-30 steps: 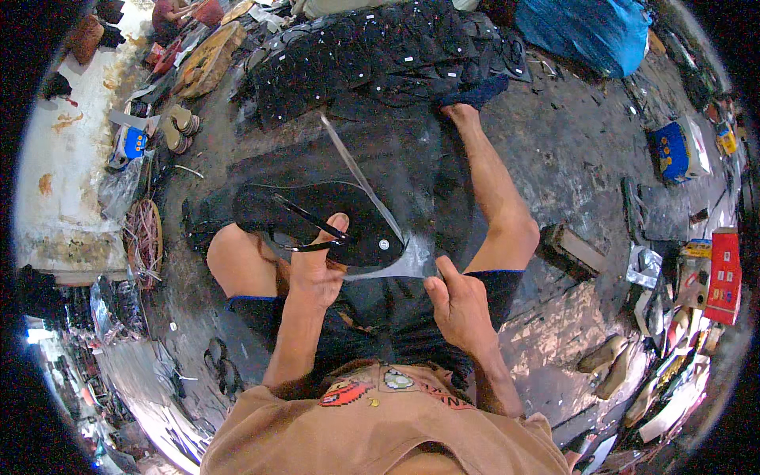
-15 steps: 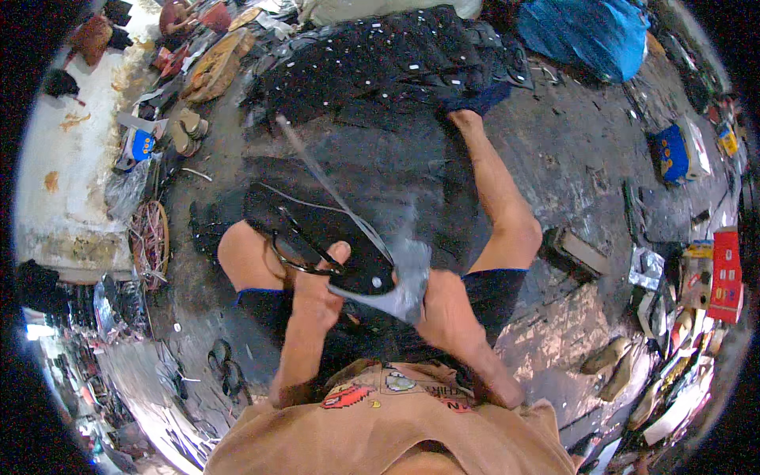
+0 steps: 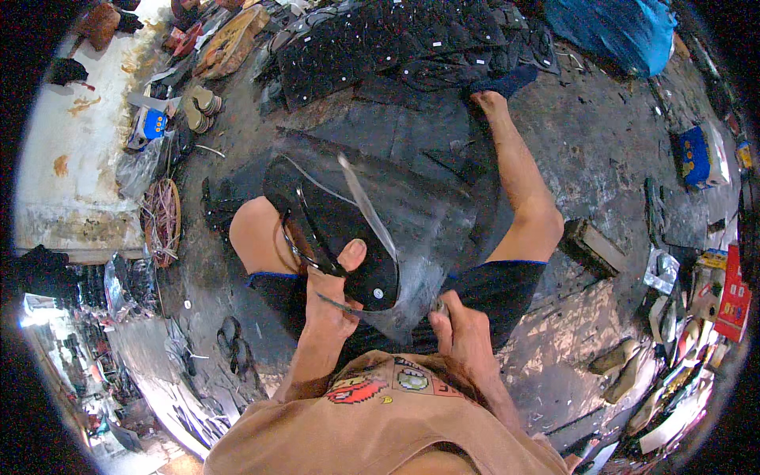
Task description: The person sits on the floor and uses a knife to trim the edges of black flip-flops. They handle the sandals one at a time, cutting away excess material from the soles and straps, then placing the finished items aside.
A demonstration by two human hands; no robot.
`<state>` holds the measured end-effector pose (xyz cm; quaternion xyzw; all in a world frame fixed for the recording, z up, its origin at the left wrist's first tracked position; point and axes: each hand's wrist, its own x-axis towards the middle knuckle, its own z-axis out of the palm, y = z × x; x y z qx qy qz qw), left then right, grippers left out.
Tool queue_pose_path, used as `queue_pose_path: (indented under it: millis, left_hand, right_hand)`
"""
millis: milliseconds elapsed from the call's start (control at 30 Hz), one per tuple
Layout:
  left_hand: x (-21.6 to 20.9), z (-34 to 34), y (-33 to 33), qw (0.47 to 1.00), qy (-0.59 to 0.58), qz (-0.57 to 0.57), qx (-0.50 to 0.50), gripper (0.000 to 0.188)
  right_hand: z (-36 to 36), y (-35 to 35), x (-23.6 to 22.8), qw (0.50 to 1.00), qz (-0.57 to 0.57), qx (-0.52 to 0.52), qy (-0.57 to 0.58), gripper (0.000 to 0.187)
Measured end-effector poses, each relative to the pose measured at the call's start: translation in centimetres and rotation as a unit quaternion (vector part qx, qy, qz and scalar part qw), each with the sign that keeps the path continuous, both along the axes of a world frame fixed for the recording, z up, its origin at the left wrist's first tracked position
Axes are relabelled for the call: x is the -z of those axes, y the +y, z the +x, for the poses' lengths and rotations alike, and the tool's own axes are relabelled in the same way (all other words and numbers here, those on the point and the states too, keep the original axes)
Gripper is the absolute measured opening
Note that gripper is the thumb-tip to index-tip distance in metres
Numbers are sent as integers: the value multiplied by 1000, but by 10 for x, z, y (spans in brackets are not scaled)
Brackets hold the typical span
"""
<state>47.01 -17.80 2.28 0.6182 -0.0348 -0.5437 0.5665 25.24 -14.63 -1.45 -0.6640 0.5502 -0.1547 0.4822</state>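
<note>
1 sandal (image 3: 336,226) in L hand (image 3: 332,307), 1 clr film (image 3: 413,291) in R hand (image 3: 464,324)

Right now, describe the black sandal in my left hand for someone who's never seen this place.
Start at the brown shirt along the bottom, then go up to your left hand. It holds the black sandal, slanting up and leftward, with a round white mark near its lower end. Being held sets it apart from the dark footwear piled beyond.

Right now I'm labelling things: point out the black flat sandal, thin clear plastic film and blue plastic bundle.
Black flat sandal (image 3: 339,225): head view, middle of footbed.
Thin clear plastic film (image 3: 416,291): head view, hazy lower part.
Blue plastic bundle (image 3: 615,33): head view, creased middle.
</note>
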Motion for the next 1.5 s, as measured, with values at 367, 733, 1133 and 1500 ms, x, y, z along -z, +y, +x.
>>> queue_pose_path:
  millis: [367,733,1133,1500]
  left_hand:
    - [24,10,16,995,-85,-18,41,77]
    - [4,21,11,996,-31,2,82,68]
    - [-6,35,33,982,-78,-31,170,52]
    - [-32,61,15,854,-310,-16,417,38]
  right_hand:
    - [5,-62,26,988,-87,-120,-51,30]
    - [39,-83,104,956,-166,-180,-163,49]
    - [199,-254,118,976,-196,-3,-99,32]
    - [76,-272,4,957,-86,23,-277,51]
